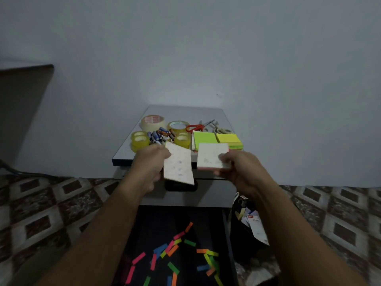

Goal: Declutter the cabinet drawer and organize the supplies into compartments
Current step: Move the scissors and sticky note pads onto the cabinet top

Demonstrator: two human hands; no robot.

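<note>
My left hand [151, 162] grips a pale, stained note pad [179, 165], tilted, over the cabinet's front edge. My right hand [235, 168] holds a second pale square note pad [210, 156] with a pink edge, just in front of the green and yellow sticky pads [218, 139]. Both pads hang above the open black drawer [144, 234], where several coloured sticky flags [175, 250] lie scattered. On the cabinet top [185, 112] sit tape rolls [153, 121], a pile of batteries [160, 136] and two pairs of scissors [195, 127].
To the right of the drawer, on the floor, lie papers and small packages [251, 219]. A patterned floor [51, 203] surrounds the cabinet. The wall stands close behind it. A dark panel [20, 100] leans at the far left.
</note>
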